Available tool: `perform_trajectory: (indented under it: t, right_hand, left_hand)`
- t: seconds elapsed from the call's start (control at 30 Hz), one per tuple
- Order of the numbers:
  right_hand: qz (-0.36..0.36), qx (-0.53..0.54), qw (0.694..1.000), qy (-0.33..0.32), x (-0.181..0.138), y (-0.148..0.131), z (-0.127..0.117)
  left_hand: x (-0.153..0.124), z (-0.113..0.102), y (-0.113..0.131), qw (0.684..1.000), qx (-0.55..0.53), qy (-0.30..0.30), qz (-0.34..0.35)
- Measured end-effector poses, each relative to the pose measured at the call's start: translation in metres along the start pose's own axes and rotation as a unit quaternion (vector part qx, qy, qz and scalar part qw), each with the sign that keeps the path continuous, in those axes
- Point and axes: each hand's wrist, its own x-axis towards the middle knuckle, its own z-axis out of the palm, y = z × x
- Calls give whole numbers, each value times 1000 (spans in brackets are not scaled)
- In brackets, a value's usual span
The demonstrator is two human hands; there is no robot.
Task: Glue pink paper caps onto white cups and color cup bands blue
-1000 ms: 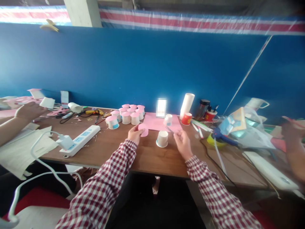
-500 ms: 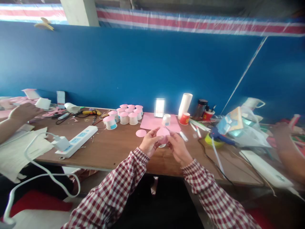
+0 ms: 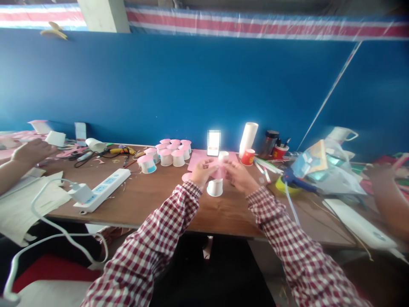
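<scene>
Between my fingertips is a pink paper disc (image 3: 218,170), pinched on its left by my left hand (image 3: 204,171) and on its right by my right hand (image 3: 240,175). Just below and behind it a white paper cup (image 3: 215,188) stands upside down on the brown table (image 3: 179,204). Another white cup (image 3: 223,156) stands farther back, near a pink sheet (image 3: 196,158). A second pink disc (image 3: 185,176) lies left of my left hand, partly covered by it. Several upturned cups with pink discs on top (image 3: 166,157) stand in a group to the left.
A lit phone (image 3: 213,144) leans at the back. Right of it are a white roll (image 3: 248,140), a red cup (image 3: 247,157) and a blue glue gun (image 3: 298,182) on yellow tape. Power strips (image 3: 104,189) lie at the left and right. Co-workers' hands (image 3: 32,154) appear at both sides.
Both my hands have risen slightly with the pink disc, which now looks tilted and blurred. More of the cup beneath shows. The other pink disc is now partly covered by my left hand.
</scene>
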Motion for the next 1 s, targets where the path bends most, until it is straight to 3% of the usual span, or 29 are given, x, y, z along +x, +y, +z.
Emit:
perform_trajectory:
  t: [0.07, 0.23, 0.37, 0.57, 0.8, 1.0]
  right_hand:
    - [7, -4, 1000, 3, 0, 5, -1]
    - [-16, -37, 999, 32, 4, 14, -3]
    - [-49, -104, 991, 61, 14, 21, -5]
    - [-60, -135, 986, 75, 20, 33, -12]
    - [-65, -145, 984, 75, 18, 37, -10]
    - [-71, -153, 983, 75, 18, 34, -7]
  left_hand:
    - [3, -5, -6, 999, 28, -10, 13]
    - [19, -18, -20, 980, 186, 36, 67]
    - [32, -24, -30, 967, 243, 44, 70]
    - [41, -30, -46, 962, 261, 37, 73]
    - [43, -33, -48, 962, 258, 53, 76]
    - [41, -34, -50, 973, 222, 50, 28]
